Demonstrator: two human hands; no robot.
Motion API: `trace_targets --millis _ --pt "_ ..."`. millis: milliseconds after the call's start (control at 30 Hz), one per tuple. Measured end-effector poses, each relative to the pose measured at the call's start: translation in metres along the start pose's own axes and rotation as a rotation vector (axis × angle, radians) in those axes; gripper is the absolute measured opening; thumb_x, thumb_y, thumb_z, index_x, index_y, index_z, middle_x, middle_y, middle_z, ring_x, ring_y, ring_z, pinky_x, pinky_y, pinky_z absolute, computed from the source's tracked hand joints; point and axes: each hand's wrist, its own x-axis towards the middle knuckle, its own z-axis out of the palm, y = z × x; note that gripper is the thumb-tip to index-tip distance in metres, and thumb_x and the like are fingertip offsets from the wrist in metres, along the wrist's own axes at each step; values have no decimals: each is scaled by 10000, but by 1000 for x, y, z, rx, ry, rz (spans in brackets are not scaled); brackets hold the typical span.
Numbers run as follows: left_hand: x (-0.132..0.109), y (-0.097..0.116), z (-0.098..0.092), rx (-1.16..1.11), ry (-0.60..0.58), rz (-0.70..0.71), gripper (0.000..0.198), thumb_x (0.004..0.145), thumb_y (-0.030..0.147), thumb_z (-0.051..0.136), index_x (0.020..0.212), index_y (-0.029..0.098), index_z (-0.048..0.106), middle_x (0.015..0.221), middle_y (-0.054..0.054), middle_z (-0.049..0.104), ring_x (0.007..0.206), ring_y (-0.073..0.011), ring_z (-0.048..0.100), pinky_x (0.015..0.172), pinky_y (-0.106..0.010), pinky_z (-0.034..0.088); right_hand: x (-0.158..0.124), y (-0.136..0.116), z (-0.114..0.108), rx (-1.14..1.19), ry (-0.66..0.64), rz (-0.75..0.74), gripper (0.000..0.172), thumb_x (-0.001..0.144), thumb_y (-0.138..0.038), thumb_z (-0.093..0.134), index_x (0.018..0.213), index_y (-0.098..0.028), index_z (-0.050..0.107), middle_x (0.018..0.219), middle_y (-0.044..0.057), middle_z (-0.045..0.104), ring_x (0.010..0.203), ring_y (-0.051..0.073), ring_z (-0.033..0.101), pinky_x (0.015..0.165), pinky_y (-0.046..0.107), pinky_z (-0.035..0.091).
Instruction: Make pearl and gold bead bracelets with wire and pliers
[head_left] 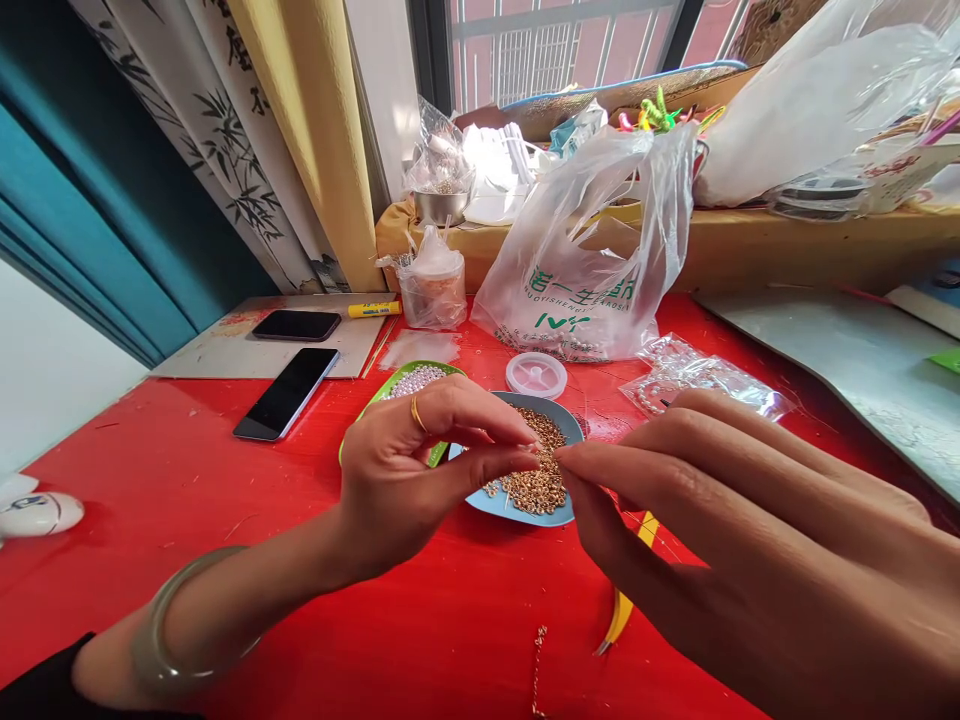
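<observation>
My left hand [409,470], with a gold ring on one finger and a bangle [169,625] on its wrist, pinches a tiny pale piece too small to name. Close to it, thumb and fingertips of my right hand [712,530] are pressed together; what they hold cannot be made out. Both pinches hover over a blue dish [553,516] of gold beads [541,485]. Behind my left hand, partly hidden, is a green dish [437,456] with white pearl beads [416,380]. Yellow-handled tweezers [621,615] lie partly under my right hand. A short beaded strand [538,660] rests at the front.
Two phones [287,395] lie at the left, one on a grey board [217,355] beside a yellow tube [373,310]. A clear round spool [536,375], a plastic shopping bag [577,290] and packets of beads [701,378] stand behind the dishes on the red table [420,640].
</observation>
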Motion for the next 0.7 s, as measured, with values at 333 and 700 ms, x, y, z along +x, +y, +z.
trace_targets --millis 333,700 --pt "-1 -1 0 -18 -14 -7 195 705 54 725 792 227 703 704 15 701 669 -138 650 594 -257 568 1 -2 2 21 40 3 172 746 -47 599 675 -204 594 601 -15 606 570 111 540 503 266 418" --pt "-2 1 5 -51 -11 11 101 730 104 720 737 197 681 680 1 690 667 -139 650 585 -258 554 0 -4 2 47 -4 -1 249 774 -65 588 575 -214 585 591 -10 599 591 127 534 585 294 431"
